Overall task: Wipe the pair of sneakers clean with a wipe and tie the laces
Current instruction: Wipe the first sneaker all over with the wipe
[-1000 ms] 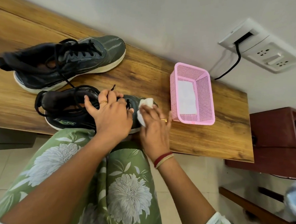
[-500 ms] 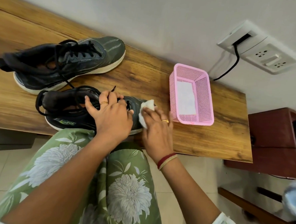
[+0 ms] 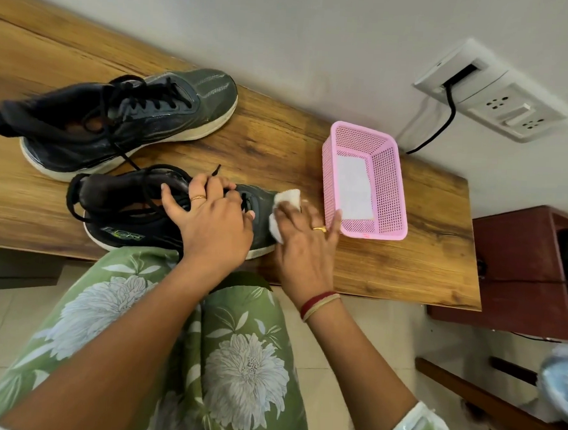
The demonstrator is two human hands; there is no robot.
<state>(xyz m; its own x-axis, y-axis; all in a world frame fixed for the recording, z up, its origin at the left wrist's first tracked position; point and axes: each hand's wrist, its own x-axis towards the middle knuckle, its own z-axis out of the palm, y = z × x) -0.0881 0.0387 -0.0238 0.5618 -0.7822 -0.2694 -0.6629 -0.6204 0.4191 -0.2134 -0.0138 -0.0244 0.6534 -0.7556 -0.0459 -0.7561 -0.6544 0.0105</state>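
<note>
Near sneaker [image 3: 117, 201] in curled left hand [image 3: 212, 225], wipe [image 3: 287, 197] beneath flat right hand [image 3: 304, 246].

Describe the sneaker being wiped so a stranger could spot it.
On the wooden table, two dark sneakers lie left of a pink basket. It is the near sneaker at the front edge; unlike the far sneaker, the left hand grips its top and the right hand presses a wipe to its toe.
</note>
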